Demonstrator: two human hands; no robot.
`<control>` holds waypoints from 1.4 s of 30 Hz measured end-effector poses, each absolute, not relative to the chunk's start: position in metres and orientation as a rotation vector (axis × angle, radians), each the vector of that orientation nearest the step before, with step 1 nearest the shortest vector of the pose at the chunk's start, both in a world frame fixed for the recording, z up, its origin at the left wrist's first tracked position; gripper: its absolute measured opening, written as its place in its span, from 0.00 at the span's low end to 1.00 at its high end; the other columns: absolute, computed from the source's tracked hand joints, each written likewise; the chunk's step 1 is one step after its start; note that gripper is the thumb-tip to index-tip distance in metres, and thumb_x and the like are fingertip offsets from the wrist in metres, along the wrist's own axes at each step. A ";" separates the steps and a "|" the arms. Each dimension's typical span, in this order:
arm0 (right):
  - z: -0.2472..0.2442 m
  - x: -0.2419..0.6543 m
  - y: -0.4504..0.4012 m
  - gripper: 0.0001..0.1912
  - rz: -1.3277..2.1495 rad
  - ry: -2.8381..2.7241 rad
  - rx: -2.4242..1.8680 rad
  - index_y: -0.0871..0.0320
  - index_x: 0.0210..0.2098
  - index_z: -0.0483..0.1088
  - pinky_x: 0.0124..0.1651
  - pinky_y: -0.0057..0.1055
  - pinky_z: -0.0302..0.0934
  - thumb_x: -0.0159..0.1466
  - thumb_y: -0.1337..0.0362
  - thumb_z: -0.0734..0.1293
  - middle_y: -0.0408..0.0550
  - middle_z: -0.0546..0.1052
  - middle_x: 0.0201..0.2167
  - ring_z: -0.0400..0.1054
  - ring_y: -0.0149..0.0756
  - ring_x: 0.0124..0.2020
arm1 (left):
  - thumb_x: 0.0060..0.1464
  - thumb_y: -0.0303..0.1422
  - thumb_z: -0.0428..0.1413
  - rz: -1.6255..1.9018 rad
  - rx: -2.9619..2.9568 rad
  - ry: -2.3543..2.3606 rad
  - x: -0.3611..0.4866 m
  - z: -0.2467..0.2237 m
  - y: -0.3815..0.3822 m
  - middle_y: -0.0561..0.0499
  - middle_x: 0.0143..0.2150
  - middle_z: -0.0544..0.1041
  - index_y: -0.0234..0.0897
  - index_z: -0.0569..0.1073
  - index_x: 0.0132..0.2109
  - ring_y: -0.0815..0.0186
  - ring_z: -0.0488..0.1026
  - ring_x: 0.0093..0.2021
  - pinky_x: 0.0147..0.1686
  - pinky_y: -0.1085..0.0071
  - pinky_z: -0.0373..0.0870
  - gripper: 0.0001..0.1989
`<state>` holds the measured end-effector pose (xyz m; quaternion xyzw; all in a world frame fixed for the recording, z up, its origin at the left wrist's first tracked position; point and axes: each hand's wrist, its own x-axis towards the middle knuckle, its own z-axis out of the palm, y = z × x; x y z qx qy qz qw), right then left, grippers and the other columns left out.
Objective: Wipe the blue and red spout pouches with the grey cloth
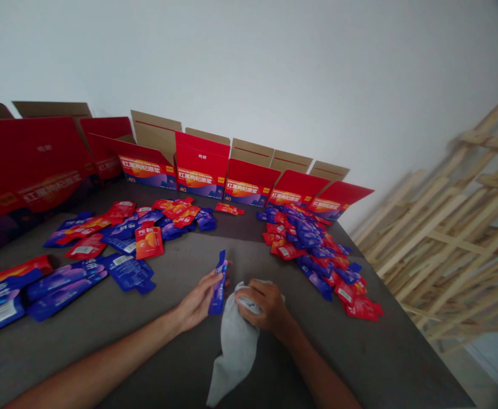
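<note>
Between the thumb and fingers of my left hand (198, 304) a blue sachet (218, 291) stands nearly on edge, turned with its narrow side toward me. My right hand (266, 307) is closed round a bunched pale grey cloth (234, 352), whose loose end hangs down toward the near side of the table. The cloth is just right of the sachet; whether they touch I cannot tell. Left of my hands lies a loose spread of red and blue sachets, with a red sachet (149, 241) on top. A denser pile of sachets (310, 238) lies to the right.
Open red cartons (201, 170) stand in a row along the back of the dark table (180, 363), against a pale wall. A larger red carton (31, 170) is at the left. Wooden racks (453, 238) stand beyond the table's right edge.
</note>
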<state>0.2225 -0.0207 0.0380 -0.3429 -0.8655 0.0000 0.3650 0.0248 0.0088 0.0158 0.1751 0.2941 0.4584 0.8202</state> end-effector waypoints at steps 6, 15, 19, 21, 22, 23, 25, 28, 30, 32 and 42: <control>0.038 0.224 -0.021 0.06 -0.023 -2.181 -0.838 0.53 0.39 0.74 0.31 0.27 0.62 0.65 0.62 0.65 0.44 0.74 0.28 0.69 0.32 0.27 | 0.60 0.31 0.57 0.943 0.275 0.636 0.024 0.012 0.013 0.50 0.33 0.80 0.35 0.74 0.49 0.67 0.78 0.29 0.34 0.71 0.75 0.11; 0.036 0.232 -0.023 0.07 0.049 -2.224 -0.790 0.51 0.40 0.75 0.36 0.28 0.66 0.62 0.61 0.66 0.45 0.78 0.33 0.73 0.34 0.32 | 0.64 0.36 0.51 0.904 0.217 0.544 0.024 0.012 0.017 0.47 0.34 0.81 0.32 0.72 0.51 0.65 0.79 0.30 0.39 0.67 0.76 0.15; 0.036 0.229 -0.022 0.08 0.117 -2.207 -0.873 0.52 0.39 0.75 0.36 0.28 0.66 0.63 0.60 0.65 0.45 0.78 0.33 0.73 0.34 0.32 | 0.64 0.35 0.52 0.890 0.231 0.572 0.027 0.015 0.013 0.47 0.33 0.81 0.32 0.73 0.49 0.64 0.79 0.30 0.42 0.66 0.75 0.13; 0.035 0.226 -0.019 0.08 0.154 -2.263 -0.918 0.53 0.40 0.75 0.35 0.27 0.65 0.64 0.61 0.65 0.45 0.77 0.32 0.72 0.32 0.31 | 0.63 0.35 0.52 0.852 0.260 0.555 0.029 0.016 0.010 0.45 0.36 0.81 0.31 0.73 0.50 0.62 0.79 0.34 0.45 0.65 0.73 0.13; 0.034 0.224 -0.017 0.08 0.174 -2.288 -0.940 0.53 0.41 0.75 0.36 0.26 0.65 0.64 0.62 0.65 0.45 0.77 0.33 0.72 0.32 0.31 | 0.63 0.35 0.52 0.829 0.284 0.541 0.030 0.017 0.008 0.44 0.38 0.81 0.32 0.73 0.50 0.61 0.80 0.36 0.46 0.64 0.73 0.14; 0.032 0.223 -0.015 0.08 0.190 -2.301 -0.963 0.53 0.42 0.74 0.36 0.26 0.66 0.65 0.62 0.66 0.45 0.77 0.35 0.73 0.32 0.33 | 0.63 0.35 0.52 0.808 0.310 0.529 0.031 0.017 0.006 0.43 0.40 0.81 0.32 0.73 0.51 0.60 0.80 0.38 0.47 0.63 0.72 0.14; 0.028 0.221 -0.012 0.08 0.217 -2.294 -1.027 0.53 0.43 0.74 0.39 0.26 0.67 0.64 0.64 0.66 0.46 0.78 0.40 0.74 0.33 0.36 | 0.62 0.35 0.53 0.788 0.366 0.522 0.032 0.018 0.003 0.42 0.43 0.81 0.32 0.73 0.51 0.58 0.79 0.41 0.49 0.62 0.71 0.14; 0.024 0.221 -0.008 0.08 0.207 -2.213 -1.181 0.52 0.43 0.73 0.39 0.27 0.67 0.64 0.65 0.66 0.45 0.78 0.39 0.74 0.34 0.36 | 0.61 0.34 0.55 0.805 0.434 0.547 0.034 0.020 -0.002 0.41 0.45 0.81 0.32 0.74 0.50 0.56 0.79 0.44 0.50 0.62 0.70 0.13; 0.023 0.223 -0.006 0.07 0.179 -2.129 -1.253 0.52 0.42 0.73 0.39 0.27 0.67 0.64 0.66 0.66 0.45 0.77 0.38 0.74 0.35 0.36 | 0.61 0.33 0.56 0.789 0.458 0.547 0.035 0.022 -0.004 0.40 0.47 0.81 0.32 0.75 0.50 0.56 0.78 0.47 0.51 0.62 0.69 0.13; 0.024 0.225 -0.004 0.07 0.162 -2.049 -1.272 0.52 0.42 0.73 0.42 0.28 0.67 0.65 0.66 0.66 0.45 0.77 0.38 0.74 0.35 0.38 | 0.61 0.33 0.56 0.750 0.471 0.517 0.035 0.025 -0.006 0.40 0.49 0.80 0.32 0.75 0.51 0.55 0.77 0.50 0.53 0.62 0.68 0.14; 0.026 0.223 -0.009 0.09 0.271 -2.189 -1.189 0.53 0.44 0.72 0.41 0.27 0.67 0.64 0.66 0.66 0.45 0.77 0.40 0.74 0.34 0.38 | 0.61 0.37 0.55 0.755 0.477 0.549 0.034 0.017 -0.004 0.41 0.45 0.81 0.32 0.72 0.55 0.58 0.79 0.40 0.47 0.63 0.70 0.18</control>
